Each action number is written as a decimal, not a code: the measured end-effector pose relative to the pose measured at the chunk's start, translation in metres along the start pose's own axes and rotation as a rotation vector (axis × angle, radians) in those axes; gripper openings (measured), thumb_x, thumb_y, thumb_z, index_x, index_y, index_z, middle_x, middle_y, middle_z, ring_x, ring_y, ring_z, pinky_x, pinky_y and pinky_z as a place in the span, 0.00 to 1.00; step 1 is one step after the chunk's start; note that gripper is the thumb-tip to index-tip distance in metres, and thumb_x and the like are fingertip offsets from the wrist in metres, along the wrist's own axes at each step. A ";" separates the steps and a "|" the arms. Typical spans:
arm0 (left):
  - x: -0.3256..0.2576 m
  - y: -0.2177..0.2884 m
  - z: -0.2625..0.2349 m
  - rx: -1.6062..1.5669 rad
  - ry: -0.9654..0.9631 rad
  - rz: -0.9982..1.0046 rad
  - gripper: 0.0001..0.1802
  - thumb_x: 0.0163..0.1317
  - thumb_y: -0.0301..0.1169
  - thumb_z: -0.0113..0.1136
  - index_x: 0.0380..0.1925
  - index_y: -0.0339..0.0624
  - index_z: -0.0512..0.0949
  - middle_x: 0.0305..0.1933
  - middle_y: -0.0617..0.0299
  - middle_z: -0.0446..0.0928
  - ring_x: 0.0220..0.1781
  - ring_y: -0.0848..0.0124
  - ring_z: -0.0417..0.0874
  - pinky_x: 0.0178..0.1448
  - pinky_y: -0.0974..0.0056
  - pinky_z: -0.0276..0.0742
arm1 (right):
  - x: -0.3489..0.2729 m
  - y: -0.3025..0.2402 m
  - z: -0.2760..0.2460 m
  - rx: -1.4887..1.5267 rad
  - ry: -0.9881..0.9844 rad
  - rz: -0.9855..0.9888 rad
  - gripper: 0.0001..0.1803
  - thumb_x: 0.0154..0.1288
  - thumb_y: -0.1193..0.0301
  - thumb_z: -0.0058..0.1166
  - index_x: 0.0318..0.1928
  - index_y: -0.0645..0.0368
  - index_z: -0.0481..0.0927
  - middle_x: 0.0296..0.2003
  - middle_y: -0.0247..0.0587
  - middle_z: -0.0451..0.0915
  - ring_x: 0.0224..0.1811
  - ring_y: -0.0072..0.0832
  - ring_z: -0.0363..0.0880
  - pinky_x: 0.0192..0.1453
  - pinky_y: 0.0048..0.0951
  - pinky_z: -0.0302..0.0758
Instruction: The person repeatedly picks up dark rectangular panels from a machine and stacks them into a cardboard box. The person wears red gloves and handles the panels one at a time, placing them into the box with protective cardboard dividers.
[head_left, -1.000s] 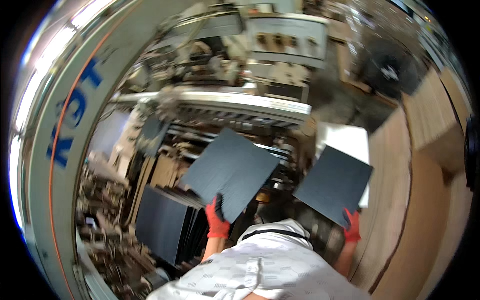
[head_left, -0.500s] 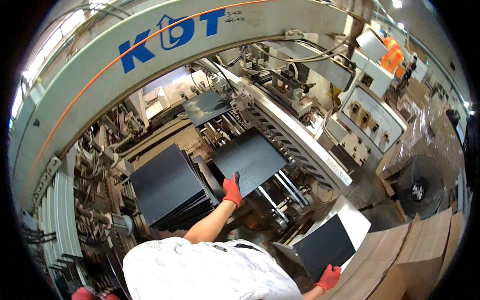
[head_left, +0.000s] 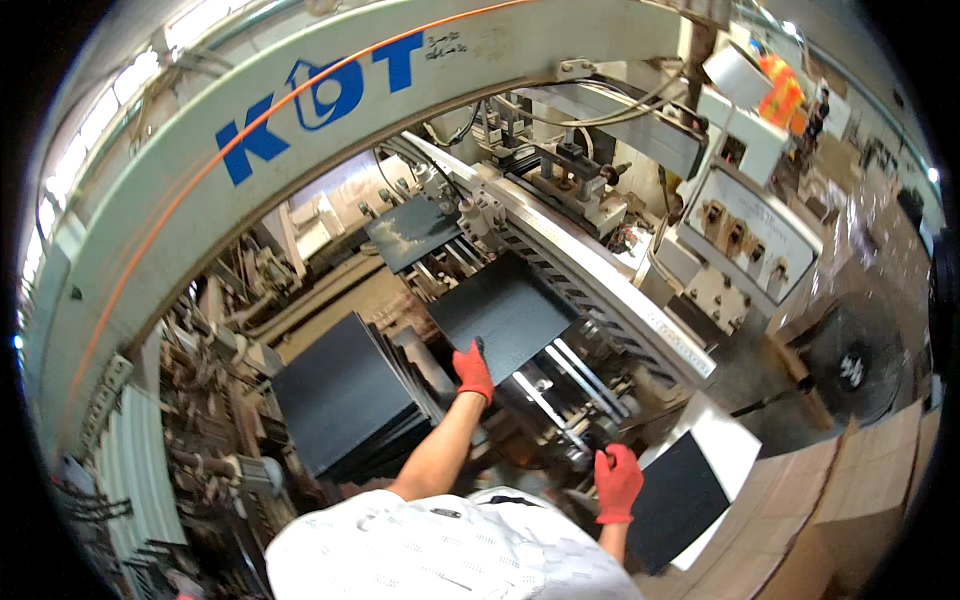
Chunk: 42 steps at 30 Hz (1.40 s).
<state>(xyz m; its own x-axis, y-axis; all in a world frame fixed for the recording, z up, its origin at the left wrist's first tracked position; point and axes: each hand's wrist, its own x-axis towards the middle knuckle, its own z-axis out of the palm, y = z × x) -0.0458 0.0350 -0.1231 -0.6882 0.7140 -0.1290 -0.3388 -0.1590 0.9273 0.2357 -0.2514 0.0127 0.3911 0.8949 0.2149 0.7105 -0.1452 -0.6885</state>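
My left hand, in a red glove with a dark fingertip, is closed on the near-left edge of a dark rectangular panel. That panel lies flat across the metal rails of a machine. My right hand, also red-gloved, is raised beside another dark panel, with nothing visible in it and its thumb apart from its loosely bent fingers. This second panel rests on a white board. Left of my left arm stands a stack of dark panels, its edges slightly uneven.
A pale machine beam arches overhead, with an orange cable along it. A striped guide rail runs beyond the panel. Another dark panel lies farther in. Stacked cardboard and a black fan stand at right.
My right hand has let go of the right-hand panel and moved left and up toward the rails. My left hand stays at the panel's edge. The view has shifted slightly.
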 end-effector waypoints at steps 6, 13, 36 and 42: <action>-0.007 0.015 -0.009 0.117 -0.133 -0.145 0.28 0.62 0.37 0.72 0.55 0.30 0.74 0.53 0.55 0.79 0.46 0.65 0.79 0.56 0.59 0.75 | 0.040 -0.034 0.057 -0.067 -0.114 -0.488 0.11 0.56 0.64 0.66 0.37 0.51 0.80 0.33 0.38 0.76 0.38 0.40 0.78 0.39 0.44 0.72; -0.079 0.069 -0.032 0.703 -0.349 0.072 0.62 0.54 0.44 0.79 0.76 0.34 0.45 0.76 0.38 0.56 0.76 0.48 0.61 0.78 0.50 0.58 | 0.068 -0.011 0.088 0.064 -0.300 -0.402 0.03 0.61 0.69 0.57 0.35 0.52 0.80 0.37 0.44 0.80 0.39 0.47 0.83 0.40 0.47 0.80; -0.101 0.071 0.012 0.542 -0.538 0.007 0.66 0.58 0.27 0.76 0.79 0.41 0.30 0.76 0.53 0.60 0.74 0.62 0.65 0.76 0.60 0.60 | 0.082 -0.017 0.132 -0.279 -0.376 -0.325 0.09 0.68 0.64 0.52 0.43 0.53 0.80 0.37 0.43 0.83 0.36 0.38 0.86 0.36 0.41 0.82; -0.096 0.057 0.009 0.541 -0.443 0.038 0.69 0.54 0.26 0.78 0.79 0.43 0.31 0.76 0.53 0.59 0.74 0.61 0.64 0.77 0.59 0.60 | 0.088 -0.020 0.140 -0.213 -0.378 -0.352 0.09 0.68 0.67 0.49 0.42 0.53 0.81 0.38 0.45 0.83 0.38 0.41 0.86 0.38 0.42 0.83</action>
<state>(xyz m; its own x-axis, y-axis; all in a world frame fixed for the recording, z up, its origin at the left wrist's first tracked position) 0.0068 -0.0364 -0.0548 -0.3277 0.9437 -0.0444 0.1266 0.0904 0.9878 0.1743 -0.1106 -0.0517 -0.1006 0.9881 0.1162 0.8783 0.1430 -0.4563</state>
